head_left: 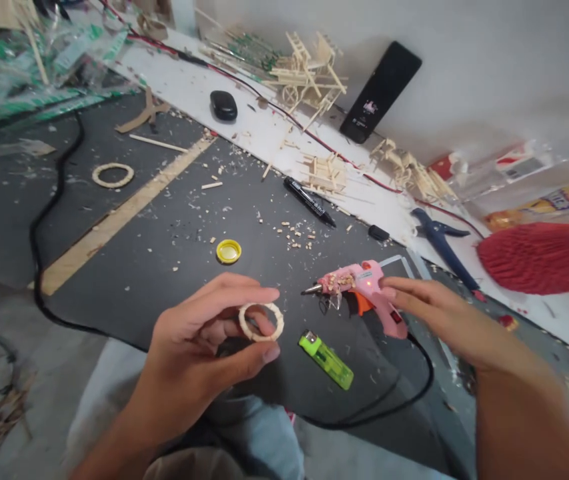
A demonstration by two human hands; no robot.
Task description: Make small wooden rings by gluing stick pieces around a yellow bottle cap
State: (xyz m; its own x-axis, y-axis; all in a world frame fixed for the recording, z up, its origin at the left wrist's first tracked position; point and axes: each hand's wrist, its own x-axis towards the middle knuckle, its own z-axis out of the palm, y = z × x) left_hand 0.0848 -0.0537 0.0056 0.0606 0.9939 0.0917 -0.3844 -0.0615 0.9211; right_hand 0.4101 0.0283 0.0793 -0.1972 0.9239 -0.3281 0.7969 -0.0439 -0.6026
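My left hand pinches a small pale ring built of short wooden pieces, between thumb and fingers. The ring's opening faces me, above the table's front part. My right hand has its fingers stretched out, the tips at the back of a pink hot glue gun lying on its side; I see no grip around it. The gun's metal nozzle points left, toward the ring, and its orange trigger shows below. Just under the gun lies a green lighter. Beyond my left hand sits a yellow cap.
A larger pale ring lies at the left near a black cable. Wood bits, a black marker and blue cutters are scattered about. Small stick models and a phone stand along the wall.
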